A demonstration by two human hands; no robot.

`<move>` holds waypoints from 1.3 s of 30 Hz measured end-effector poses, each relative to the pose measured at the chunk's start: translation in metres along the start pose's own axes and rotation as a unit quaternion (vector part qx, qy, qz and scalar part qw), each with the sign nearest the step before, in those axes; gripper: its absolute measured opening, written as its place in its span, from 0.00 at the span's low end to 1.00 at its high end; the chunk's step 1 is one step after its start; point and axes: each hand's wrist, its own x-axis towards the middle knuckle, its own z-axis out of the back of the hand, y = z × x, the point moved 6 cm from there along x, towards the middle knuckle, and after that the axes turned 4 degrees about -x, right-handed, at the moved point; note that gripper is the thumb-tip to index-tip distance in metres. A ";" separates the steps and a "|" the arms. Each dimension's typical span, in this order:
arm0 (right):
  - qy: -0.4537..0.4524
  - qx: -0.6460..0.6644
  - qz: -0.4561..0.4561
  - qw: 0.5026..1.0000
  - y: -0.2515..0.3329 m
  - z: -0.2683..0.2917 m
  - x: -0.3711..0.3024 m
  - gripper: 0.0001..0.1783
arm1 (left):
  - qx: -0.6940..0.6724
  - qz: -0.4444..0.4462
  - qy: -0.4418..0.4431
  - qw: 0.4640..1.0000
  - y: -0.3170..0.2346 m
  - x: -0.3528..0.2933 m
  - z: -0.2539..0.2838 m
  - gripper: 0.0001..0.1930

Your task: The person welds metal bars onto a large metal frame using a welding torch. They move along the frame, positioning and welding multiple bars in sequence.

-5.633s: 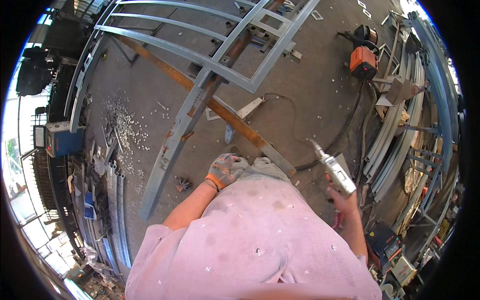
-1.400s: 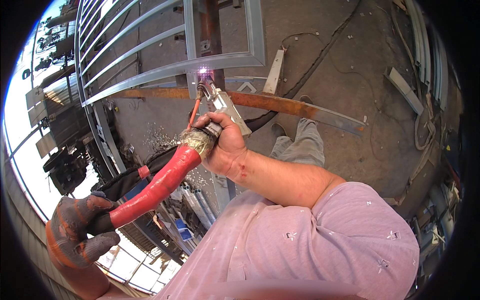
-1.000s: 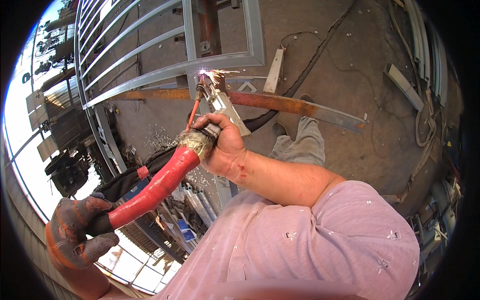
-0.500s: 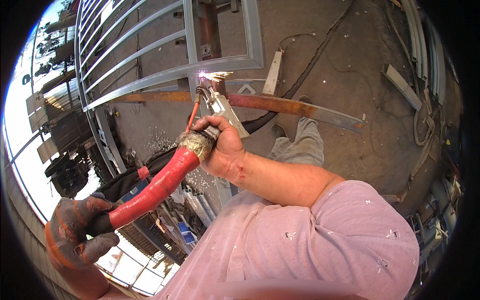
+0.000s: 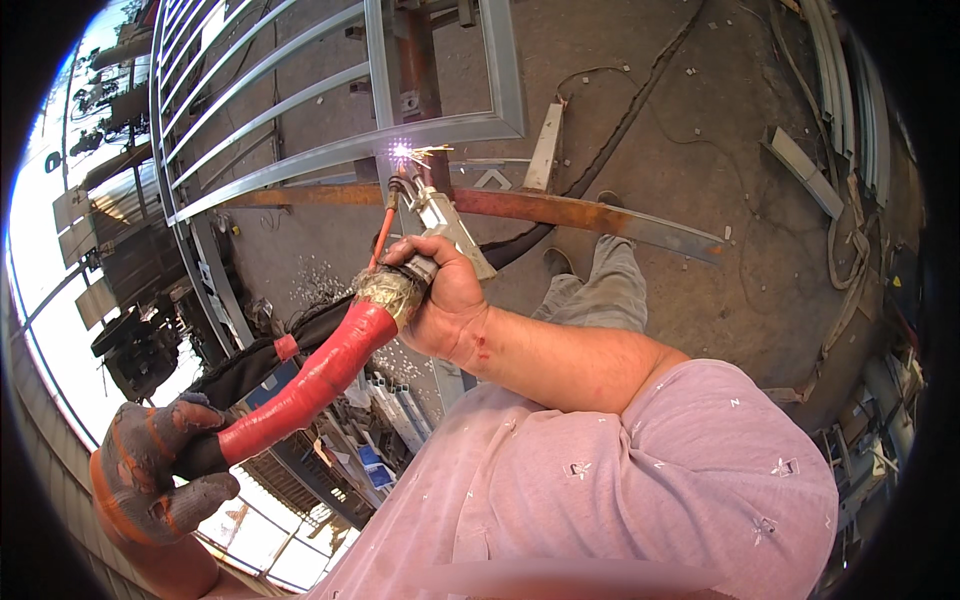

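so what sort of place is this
Most likely a metal fabrication workshop: sparks and a bright glow show at the tip of a handheld torch, right by a grey metal frame, and long metal lengths lie at the right.

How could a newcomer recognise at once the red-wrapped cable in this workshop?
From the grey metal railing at the top, go down to the welding torch in the bare right hand. The red-wrapped cable slopes from there down to the gloved left hand. Its thick red covering sets it apart from the black sleeve behind it and the thin orange tube by the torch.
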 end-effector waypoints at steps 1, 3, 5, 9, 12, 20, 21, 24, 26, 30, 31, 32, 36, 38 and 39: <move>0.000 0.004 -0.002 1.000 0.000 0.000 0.000 0.12 | 0.030 -0.006 0.006 1.000 -0.001 0.000 -0.001 0.26; -0.001 0.004 -0.005 1.000 0.000 -0.001 -0.001 0.13 | 0.066 -0.063 0.002 0.996 -0.003 0.003 -0.003 0.27; -0.014 -0.005 -0.005 1.000 0.000 -0.002 -0.002 0.14 | 0.057 -0.081 0.005 0.995 -0.003 0.005 -0.004 0.27; 0.004 -0.012 -0.010 1.000 -0.001 -0.009 -0.007 0.10 | 0.026 -0.059 0.009 0.998 -0.002 0.003 -0.005 0.27; 0.003 -0.009 -0.014 1.000 -0.002 -0.011 -0.008 0.10 | -0.018 -0.056 -0.021 0.998 -0.003 0.001 -0.006 0.27; -0.007 -0.006 -0.019 1.000 -0.002 -0.011 -0.010 0.06 | -0.040 0.065 -0.140 0.987 -0.009 -0.017 -0.013 0.27; -0.012 0.006 -0.018 1.000 -0.002 -0.011 -0.010 0.05 | -0.063 0.086 -0.158 0.982 -0.008 -0.020 -0.016 0.27; -0.023 0.011 -0.005 1.000 -0.003 -0.014 -0.011 0.04 | -0.106 0.113 -0.209 0.965 -0.005 -0.030 -0.022 0.27; -0.034 -0.023 0.022 0.999 -0.004 -0.018 -0.010 0.07 | -0.103 0.098 -0.182 0.973 -0.005 -0.040 -0.027 0.28; 0.034 -0.058 -0.032 0.997 -0.028 -0.042 -0.009 0.11 | -0.141 0.096 -0.223 0.960 0.011 -0.081 -0.039 0.27; 0.013 -0.084 -0.027 0.996 -0.027 -0.045 -0.011 0.11 | -0.158 0.103 -0.227 0.955 0.020 -0.089 -0.047 0.28; 0.009 -0.108 -0.025 0.994 -0.025 -0.050 -0.014 0.12 | -0.154 0.109 -0.232 0.954 0.030 -0.095 -0.057 0.28; 0.013 -0.305 0.034 0.952 0.010 -0.076 -0.051 0.07 | -0.300 0.076 -0.139 0.941 0.073 -0.088 -0.133 0.28; 0.010 -0.406 0.096 0.909 0.033 -0.094 -0.081 0.08 | -0.389 0.031 -0.045 0.920 0.088 -0.064 -0.184 0.27; 0.020 -0.445 0.118 0.887 0.042 -0.108 -0.095 0.09 | -0.461 0.011 0.040 0.887 0.089 -0.050 -0.212 0.28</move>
